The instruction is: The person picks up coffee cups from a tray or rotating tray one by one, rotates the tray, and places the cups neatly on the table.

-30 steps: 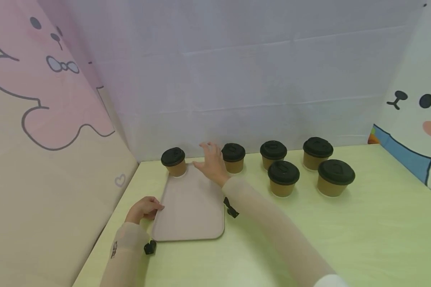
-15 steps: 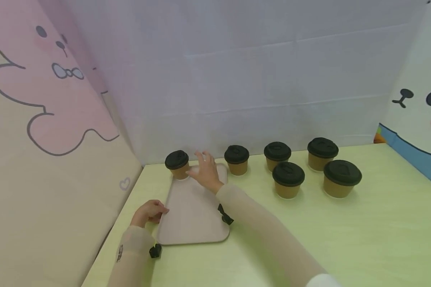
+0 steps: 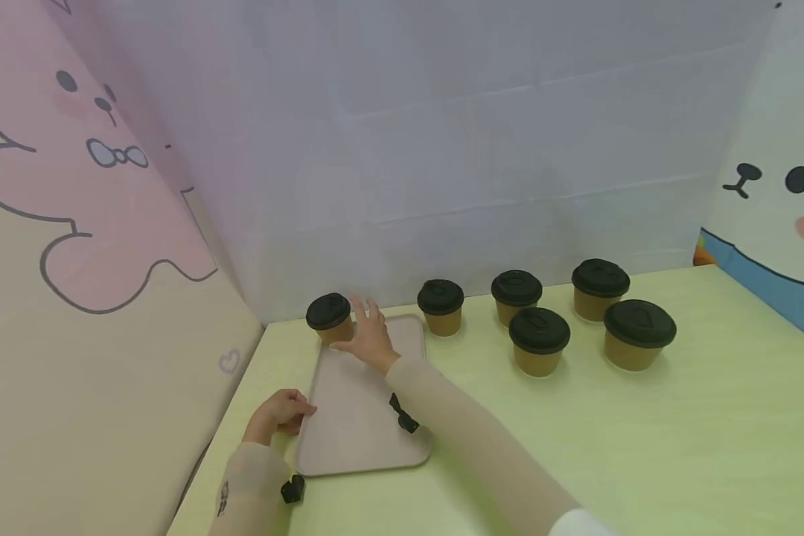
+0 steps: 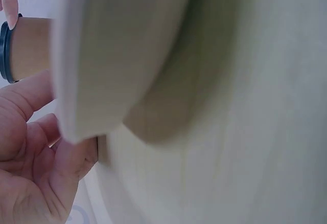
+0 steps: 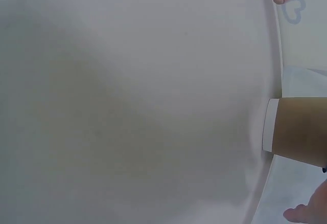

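Observation:
A beige tray (image 3: pixel 351 417) lies at the left of the table. My left hand (image 3: pixel 281 413) grips its left edge, thumb on top and fingers curled underneath; the left wrist view shows a shadow below the tray wall (image 4: pixel 110 70). A brown paper cup (image 3: pixel 336 333) with a black lid stands upright at the tray's far left corner. My right hand (image 3: pixel 368 336) reaches over the tray beside this cup, fingers spread and thumb toward it. In the left wrist view, one fingertip overlaps the lid (image 4: pixel 6 52). The right wrist view shows the cup's base (image 5: pixel 270 127) at the tray rim.
Several more lidded cups stand to the right: one near the tray's far right corner (image 3: pixel 444 320), others in the middle (image 3: pixel 536 363) and farther right (image 3: pixel 630 351). A pale curtain (image 3: pixel 442 149) hangs behind the table, and a printed fabric wall (image 3: pixel 127 357) borders it at left.
My right hand has moved left across the tray, from near the second cup to beside the far left cup. My left hand keeps its hold on the tray. The view has shifted slightly.

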`<state>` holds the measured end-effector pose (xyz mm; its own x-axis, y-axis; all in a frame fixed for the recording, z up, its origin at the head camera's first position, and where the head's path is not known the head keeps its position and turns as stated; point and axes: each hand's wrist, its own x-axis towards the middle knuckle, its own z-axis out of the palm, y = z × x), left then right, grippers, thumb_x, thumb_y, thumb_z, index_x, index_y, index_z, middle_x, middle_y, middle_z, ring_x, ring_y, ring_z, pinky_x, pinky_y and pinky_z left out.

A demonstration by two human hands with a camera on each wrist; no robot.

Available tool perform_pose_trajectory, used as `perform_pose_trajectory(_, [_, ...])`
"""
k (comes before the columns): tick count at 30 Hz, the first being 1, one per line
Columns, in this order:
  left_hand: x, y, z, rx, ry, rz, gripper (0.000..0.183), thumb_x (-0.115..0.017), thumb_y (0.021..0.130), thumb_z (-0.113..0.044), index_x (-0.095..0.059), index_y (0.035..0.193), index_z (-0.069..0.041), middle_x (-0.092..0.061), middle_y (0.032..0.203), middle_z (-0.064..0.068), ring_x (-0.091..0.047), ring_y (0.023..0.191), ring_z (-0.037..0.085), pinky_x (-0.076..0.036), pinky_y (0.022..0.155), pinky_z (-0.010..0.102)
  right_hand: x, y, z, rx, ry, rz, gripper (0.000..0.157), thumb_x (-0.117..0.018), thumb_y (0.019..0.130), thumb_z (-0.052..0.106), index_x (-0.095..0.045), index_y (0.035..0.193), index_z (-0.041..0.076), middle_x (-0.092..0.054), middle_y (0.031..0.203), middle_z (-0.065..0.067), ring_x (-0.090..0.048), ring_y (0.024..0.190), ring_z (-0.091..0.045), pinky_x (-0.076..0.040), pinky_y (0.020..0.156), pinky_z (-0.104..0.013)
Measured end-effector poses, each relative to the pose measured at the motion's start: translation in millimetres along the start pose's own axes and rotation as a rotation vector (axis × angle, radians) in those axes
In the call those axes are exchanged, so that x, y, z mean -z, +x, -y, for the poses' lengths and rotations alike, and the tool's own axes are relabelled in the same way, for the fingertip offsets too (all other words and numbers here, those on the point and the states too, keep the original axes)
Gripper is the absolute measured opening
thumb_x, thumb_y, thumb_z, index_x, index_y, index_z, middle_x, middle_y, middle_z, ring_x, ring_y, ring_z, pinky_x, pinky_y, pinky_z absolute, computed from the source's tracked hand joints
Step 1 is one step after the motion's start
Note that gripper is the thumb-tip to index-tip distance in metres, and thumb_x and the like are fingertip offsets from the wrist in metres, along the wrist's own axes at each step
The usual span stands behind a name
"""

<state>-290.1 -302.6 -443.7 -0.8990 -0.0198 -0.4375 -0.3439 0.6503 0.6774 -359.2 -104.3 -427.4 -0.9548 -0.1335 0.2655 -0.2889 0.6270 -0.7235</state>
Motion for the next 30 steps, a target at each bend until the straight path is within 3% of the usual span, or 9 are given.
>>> perform_pose_trajectory(9, [-4.1,-0.8,4.3,-0.008,0.002,-0.011,0.02,-0.065,0.081,-0.009,-0.047,0.071,-0.007,-0.046,0.063,0.0,-0.044,0.051,0.009,-0.043,0.051,0.022,-11.6,6.3,5.6,-0.054,0.124,0.03,0.104,-0.079,0.071,0.032,-0.009,0.147,0.02,-0.011,0.15,-0.022,-0.026,0.134,-0.041,-0.034,0.102,-0.051])
perform_pose_trajectory(16, [-1.0,-4.2,3.0,-0.016,-0.004,-0.022,0.021,-0.064,0.081,-0.008,-0.047,0.07,-0.007,-0.046,0.063,0.001,-0.044,0.051,0.01,-0.043,0.05,0.022,-15.9,12.4,13.4,-0.071,0.225,0.002,0.109,-0.081,0.068,0.029,-0.008,0.147,0.014,-0.023,0.147,-0.018,-0.033,0.132,-0.034,-0.035,0.104,-0.046])
perform_pose_trajectory(25, [-2.3,-5.4,3.5,-0.022,-0.011,-0.018,0.02,-0.065,0.082,-0.008,-0.048,0.071,-0.006,-0.047,0.065,0.001,-0.045,0.051,0.01,-0.044,0.051,0.024,-20.0,17.2,12.0,-0.043,0.215,0.05,0.109,-0.081,0.068,0.025,-0.007,0.147,0.013,-0.023,0.147,-0.015,-0.031,0.134,-0.03,-0.034,0.105,-0.043])
perform_pose_trajectory(30, [-2.9,-2.0,2.6,-0.011,-0.012,-0.027,0.02,-0.065,0.082,-0.008,-0.048,0.071,-0.006,-0.046,0.065,0.001,-0.045,0.051,0.011,-0.044,0.051,0.023,-17.5,23.0,11.0,-0.037,0.2,0.072,0.11,-0.082,0.066,0.023,-0.008,0.147,0.016,-0.021,0.148,-0.019,-0.03,0.134,-0.034,-0.036,0.102,-0.046])
